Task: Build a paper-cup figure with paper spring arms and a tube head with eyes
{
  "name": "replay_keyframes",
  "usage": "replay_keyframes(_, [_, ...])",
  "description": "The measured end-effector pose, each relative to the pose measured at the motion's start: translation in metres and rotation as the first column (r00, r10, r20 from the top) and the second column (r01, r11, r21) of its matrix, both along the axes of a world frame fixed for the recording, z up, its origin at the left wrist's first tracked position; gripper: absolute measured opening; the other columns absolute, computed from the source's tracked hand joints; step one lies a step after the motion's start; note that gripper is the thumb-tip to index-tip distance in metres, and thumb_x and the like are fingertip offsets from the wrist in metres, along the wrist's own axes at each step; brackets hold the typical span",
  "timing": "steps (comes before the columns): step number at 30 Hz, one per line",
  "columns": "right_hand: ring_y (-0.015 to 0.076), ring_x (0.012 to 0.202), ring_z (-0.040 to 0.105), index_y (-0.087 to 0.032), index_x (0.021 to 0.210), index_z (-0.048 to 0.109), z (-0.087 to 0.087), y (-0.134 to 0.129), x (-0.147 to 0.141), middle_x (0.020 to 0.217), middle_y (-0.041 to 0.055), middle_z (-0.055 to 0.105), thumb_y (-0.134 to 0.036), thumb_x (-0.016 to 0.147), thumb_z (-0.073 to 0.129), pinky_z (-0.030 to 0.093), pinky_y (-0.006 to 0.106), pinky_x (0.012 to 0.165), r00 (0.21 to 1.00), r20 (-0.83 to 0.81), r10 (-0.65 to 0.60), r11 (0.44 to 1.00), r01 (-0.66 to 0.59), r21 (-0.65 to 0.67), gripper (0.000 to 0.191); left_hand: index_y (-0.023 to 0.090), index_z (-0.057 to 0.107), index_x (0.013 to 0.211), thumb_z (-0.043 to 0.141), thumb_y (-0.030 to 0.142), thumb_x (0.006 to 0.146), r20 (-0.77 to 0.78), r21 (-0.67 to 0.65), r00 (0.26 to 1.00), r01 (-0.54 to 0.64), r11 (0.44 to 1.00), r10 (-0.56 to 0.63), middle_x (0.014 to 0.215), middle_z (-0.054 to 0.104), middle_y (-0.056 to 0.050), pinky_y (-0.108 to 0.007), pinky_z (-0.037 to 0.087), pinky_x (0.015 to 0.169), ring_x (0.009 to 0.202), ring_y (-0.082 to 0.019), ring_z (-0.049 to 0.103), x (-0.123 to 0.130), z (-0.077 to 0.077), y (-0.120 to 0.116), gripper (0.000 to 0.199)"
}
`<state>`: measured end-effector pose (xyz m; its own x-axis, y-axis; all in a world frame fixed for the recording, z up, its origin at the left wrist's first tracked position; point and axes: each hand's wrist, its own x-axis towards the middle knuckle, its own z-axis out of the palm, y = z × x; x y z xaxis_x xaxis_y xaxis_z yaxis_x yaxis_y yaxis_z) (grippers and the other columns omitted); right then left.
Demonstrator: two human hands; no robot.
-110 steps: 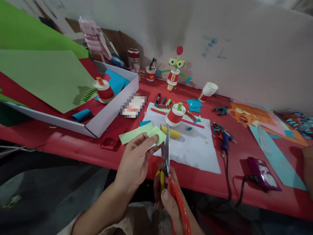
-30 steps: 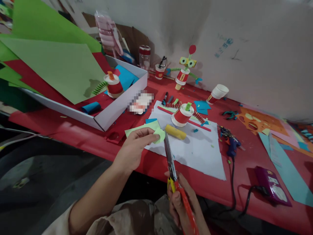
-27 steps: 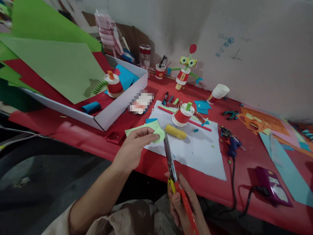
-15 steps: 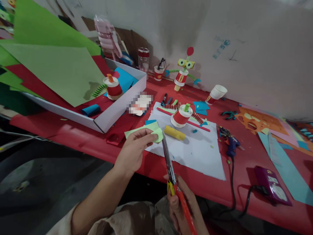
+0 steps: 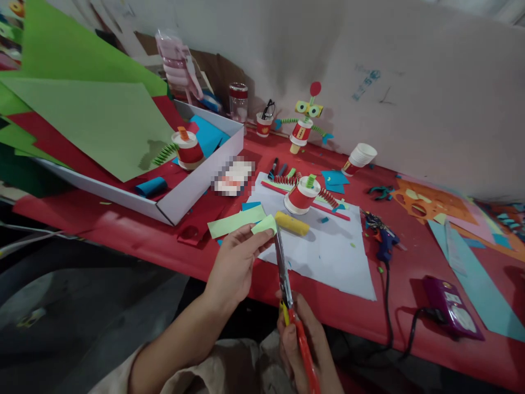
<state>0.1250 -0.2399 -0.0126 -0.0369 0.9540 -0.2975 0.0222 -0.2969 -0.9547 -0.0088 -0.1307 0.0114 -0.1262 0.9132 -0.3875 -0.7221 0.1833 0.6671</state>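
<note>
My left hand (image 5: 235, 260) pinches a small piece of light green paper (image 5: 264, 225) between thumb and fingers. In my right hand (image 5: 301, 339) is a pair of scissors (image 5: 283, 268) with red and yellow handles, its blades pointing up toward the paper's right edge. Whether the blades touch the paper I cannot tell. A strip of light green paper (image 5: 229, 221) lies just behind my left hand. Beyond the blades, a yellow paper roll (image 5: 292, 223) rests on the white sheet (image 5: 336, 268). Behind it stands a red and white paper cup (image 5: 302, 195) with coiled paper arms.
A white box (image 5: 205, 172) with coloured paper stands at the left. A finished-looking cup robot (image 5: 301, 131) and stacked cups (image 5: 360, 158) are at the back. On the right lie a glue gun (image 5: 385, 246), its cord, a purple device (image 5: 453, 309) and pliers (image 5: 380, 192).
My left hand has moved slightly right and down, and the green paper it holds has turned. The scissors stay close to the paper's edge. The whole view has shifted a little.
</note>
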Motion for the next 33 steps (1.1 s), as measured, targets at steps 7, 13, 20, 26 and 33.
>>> replay_keyframes(7, [0.0043,0.041,0.032,-0.025,0.116,0.062,-0.020,0.011,0.011,0.069,-0.0036,0.050,-0.082,0.077,0.054,0.028,0.017,0.034,0.991,-0.094,0.092,0.995,-0.096,-0.037,0.070,0.017,0.078,0.077,0.085,0.019,0.061,-0.124,0.069,0.982,0.152,0.986,-0.143,0.073,0.075,-0.001,-0.024,0.053,0.077,0.075,-0.014,0.068,-0.004,-0.001,-0.003,0.017])
replay_keyframes(13, [0.0054,0.040,0.035,-0.023,0.111,0.060,-0.046,0.021,0.016,0.066,-0.0035,0.050,-0.084,0.074,0.055,0.030,0.017,0.033,0.986,-0.127,0.106,0.993,-0.111,-0.035,0.072,0.017,0.077,0.072,0.084,0.022,0.061,-0.202,0.059,0.960,0.209,0.976,-0.194,0.072,0.075,-0.003,-0.025,0.053,0.073,0.070,-0.016,0.067,-0.007,0.005,-0.005,0.013])
replay_keyframes(20, [0.0051,0.046,0.032,-0.020,0.110,0.059,-0.021,0.018,0.016,0.073,-0.0028,0.048,-0.078,0.082,0.052,0.031,0.016,0.037,0.985,-0.044,0.165,0.986,-0.166,-0.012,0.065,0.016,0.077,0.070,0.084,0.023,0.059,-0.204,0.022,0.953,0.234,0.972,-0.225,0.072,0.075,-0.003,-0.024,0.052,0.070,0.068,-0.014,0.066,-0.008,0.004,-0.002,0.014])
replay_keyframes(26, [0.0061,0.047,0.032,-0.020,0.118,0.060,0.002,0.011,0.013,0.072,-0.0023,0.049,-0.077,0.082,0.054,0.025,0.018,0.037,0.995,-0.016,0.095,0.994,-0.096,-0.046,0.068,0.016,0.077,0.069,0.085,0.023,0.056,-0.218,0.031,0.948,0.242,0.970,-0.230,0.073,0.076,-0.004,-0.025,0.052,0.074,0.070,-0.015,0.067,-0.011,0.004,-0.001,0.016])
replay_keyframes(33, [0.0092,0.052,0.041,-0.023,0.129,0.059,0.002,0.002,0.015,0.079,0.0027,0.058,-0.072,0.082,0.059,0.032,0.020,0.042,1.000,0.000,0.022,0.998,-0.022,-0.066,0.067,0.019,0.074,0.064,0.086,0.024,0.058,-0.212,0.041,0.956,0.216,0.976,-0.203,0.068,0.073,-0.001,-0.025,0.051,0.070,0.067,-0.015,0.066,-0.015,0.002,-0.003,0.014])
